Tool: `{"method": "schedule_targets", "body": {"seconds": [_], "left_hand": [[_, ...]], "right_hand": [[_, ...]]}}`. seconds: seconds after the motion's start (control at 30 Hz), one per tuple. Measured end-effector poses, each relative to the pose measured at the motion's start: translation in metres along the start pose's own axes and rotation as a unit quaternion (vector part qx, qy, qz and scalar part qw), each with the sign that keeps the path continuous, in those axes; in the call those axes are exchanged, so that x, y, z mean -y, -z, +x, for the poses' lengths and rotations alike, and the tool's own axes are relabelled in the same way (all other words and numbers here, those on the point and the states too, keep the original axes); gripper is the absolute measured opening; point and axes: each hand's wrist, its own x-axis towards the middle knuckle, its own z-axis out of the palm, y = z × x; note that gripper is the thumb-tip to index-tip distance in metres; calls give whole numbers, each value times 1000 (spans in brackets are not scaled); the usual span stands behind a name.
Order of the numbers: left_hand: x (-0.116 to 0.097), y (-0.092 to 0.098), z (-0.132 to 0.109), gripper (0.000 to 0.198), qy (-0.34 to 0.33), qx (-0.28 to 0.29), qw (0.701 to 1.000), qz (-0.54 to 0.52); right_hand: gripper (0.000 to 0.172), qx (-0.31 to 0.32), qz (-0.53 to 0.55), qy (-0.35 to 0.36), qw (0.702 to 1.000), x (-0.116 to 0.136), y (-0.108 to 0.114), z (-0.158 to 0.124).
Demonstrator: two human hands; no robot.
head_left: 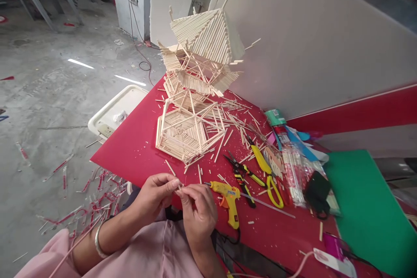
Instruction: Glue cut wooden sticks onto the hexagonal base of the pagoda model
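My left hand [159, 193] and my right hand [199, 208] meet at the front edge of the red table. Their fingertips pinch a small pale wooden stick piece [179, 187], mostly hidden by the fingers. Just right of them lies a yellow glue gun [229, 197], its nozzle pointing left beside my right hand. Ahead sits a hexagonal frame of wooden sticks [182, 132] with a ringed stick floor. Behind it rises a tiered, roofed model of sticks [208, 37].
Black-and-yellow pliers [243, 171] and yellow-handled scissors [265, 167] lie to the right. Loose sticks [234, 117] scatter near the frame. Packs of sticks [293, 169] and a green board [365, 200] are farther right. A white stool [100, 115] stands left; wrappers [94, 200] litter the floor.
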Motion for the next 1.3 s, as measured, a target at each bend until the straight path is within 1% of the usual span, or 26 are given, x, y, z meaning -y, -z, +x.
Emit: {"method": "schedule_targets", "body": {"seconds": [0.17,0.3,0.37,0.5,0.67,0.77,0.9,1.07,1.2,1.3], "left_hand": [[0,-1,-1,49,-2,-16,1000,-8],[0,0,2,50,-10,-43,999,-26],[0,2,3,50,-13,-51,998,-32],[3,7,6,49,-14,-52,998,-33],[3,12,5,48,-26,-54,998,-29],[3,13,5,47,-31,-52,997,-43],[6,13,5,47,-19,-50,996,-74],[13,10,5,48,-18,-68,992,-104],[16,5,6,47,-29,-74,993,-92],[18,1,6,45,-43,-65,994,-73]], "right_hand": [[4,4,-8,17,1000,-1,-1,0],[18,34,-19,47,998,-1,-5,0],[20,39,-29,52,997,-2,-8,-1],[19,33,-42,37,998,-3,-13,-2],[16,46,-45,21,998,-4,-15,1],[15,46,-45,15,998,-1,-16,2],[14,42,-41,4,998,2,-18,1],[14,34,-36,-5,999,3,-16,-2],[12,34,-17,-34,999,1,-15,-4],[12,32,8,-59,998,-1,-14,-6]]}}
